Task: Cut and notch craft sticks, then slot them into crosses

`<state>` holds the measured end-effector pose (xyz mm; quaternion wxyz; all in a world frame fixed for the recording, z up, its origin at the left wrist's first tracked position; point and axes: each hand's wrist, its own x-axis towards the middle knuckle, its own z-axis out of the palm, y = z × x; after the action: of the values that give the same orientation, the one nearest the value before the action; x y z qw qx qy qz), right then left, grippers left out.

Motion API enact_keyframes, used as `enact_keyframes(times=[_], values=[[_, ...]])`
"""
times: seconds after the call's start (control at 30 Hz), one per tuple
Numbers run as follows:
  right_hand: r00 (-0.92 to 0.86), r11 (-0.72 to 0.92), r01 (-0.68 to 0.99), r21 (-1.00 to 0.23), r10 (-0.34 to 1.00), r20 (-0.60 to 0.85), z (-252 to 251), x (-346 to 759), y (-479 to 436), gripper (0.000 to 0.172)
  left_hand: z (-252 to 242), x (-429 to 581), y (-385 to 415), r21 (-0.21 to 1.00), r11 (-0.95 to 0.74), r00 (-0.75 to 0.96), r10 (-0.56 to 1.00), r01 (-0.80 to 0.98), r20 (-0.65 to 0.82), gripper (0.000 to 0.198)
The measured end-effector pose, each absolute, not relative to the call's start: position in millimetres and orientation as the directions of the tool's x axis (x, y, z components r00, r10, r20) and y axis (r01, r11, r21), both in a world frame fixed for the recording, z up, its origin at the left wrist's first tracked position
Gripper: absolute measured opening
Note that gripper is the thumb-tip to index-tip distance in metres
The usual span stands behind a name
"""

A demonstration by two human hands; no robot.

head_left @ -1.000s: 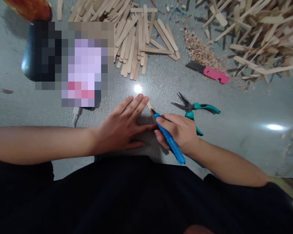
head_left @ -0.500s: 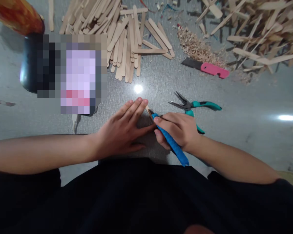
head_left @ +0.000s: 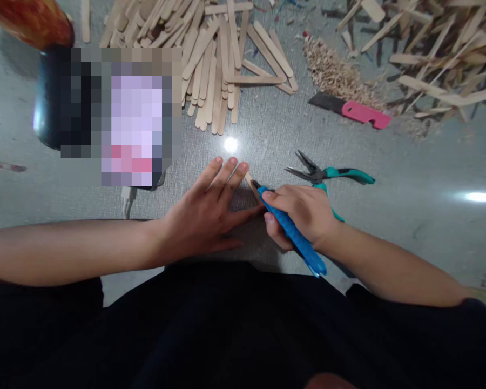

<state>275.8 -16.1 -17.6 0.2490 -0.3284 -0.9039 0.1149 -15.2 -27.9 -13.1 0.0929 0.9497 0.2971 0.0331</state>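
Note:
My left hand (head_left: 213, 208) lies flat on the grey table with its fingers spread. Its fingertips and a lower finger press on a narrow wooden craft stick (head_left: 254, 186), which slants between them. Closed in a grip, my right hand (head_left: 302, 213) holds a blue-handled tool (head_left: 294, 232), its handle slanting down toward my body. The tool's dark tip meets the stick; its exact kind is not clear. Just beyond my right hand rest long-nose pliers (head_left: 316, 173) with teal handles, jaws apart, one handle partly hidden by the hand.
Loose craft sticks (head_left: 210, 75) heap at the back, near wood shavings (head_left: 336, 73) and a pink-handled knife (head_left: 360, 112). A pile of split sticks (head_left: 453, 59) fills the back right. A blurred-out phone (head_left: 135, 113) with a cable and a dark rounded object (head_left: 51, 102) stand left.
The tool in my right hand has shifted slightly right, its handle end swinging right. The fingers of my left hand have spread a little more. The whole view has moved slightly.

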Motion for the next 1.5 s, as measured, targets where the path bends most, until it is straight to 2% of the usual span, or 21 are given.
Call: enact_keyframes(times=[0.3,0.5,0.8,1.03,1.23,1.5], values=[[-0.676,0.779,0.516,-0.357,0.626,0.388,-15.8,276.1,-17.7,0.033,-16.1,-14.2,-30.2,0.179,-0.803,0.809,0.586,0.569,0.054,0.137],[-0.673,0.777,0.500,-0.382,0.626,0.393,-14.8,278.3,-20.3,0.034,-16.2,-14.8,-31.9,0.188,-0.792,0.803,0.596,0.581,0.027,0.131],[-0.666,0.771,0.498,-0.397,0.633,0.395,-11.2,276.8,-20.6,0.038,-15.3,-15.4,-30.0,0.189,-0.800,0.814,0.581,0.569,0.009,0.136],[-0.678,0.783,0.493,-0.379,0.619,0.397,-11.6,277.8,-19.2,0.034,-11.1,-15.9,-28.1,0.110,-0.823,0.828,0.561,0.557,0.004,0.161],[-0.677,0.795,0.501,-0.342,0.606,0.417,-10.4,277.8,-18.4,0.030,-12.8,-18.3,-28.4,0.172,-0.805,0.820,0.571,0.567,-0.032,0.149],[-0.698,0.814,0.473,-0.337,0.580,0.421,-9.1,282.1,-20.9,0.030,-12.4,-19.8,-28.1,0.168,-0.809,0.824,0.565,0.563,-0.040,0.149]])
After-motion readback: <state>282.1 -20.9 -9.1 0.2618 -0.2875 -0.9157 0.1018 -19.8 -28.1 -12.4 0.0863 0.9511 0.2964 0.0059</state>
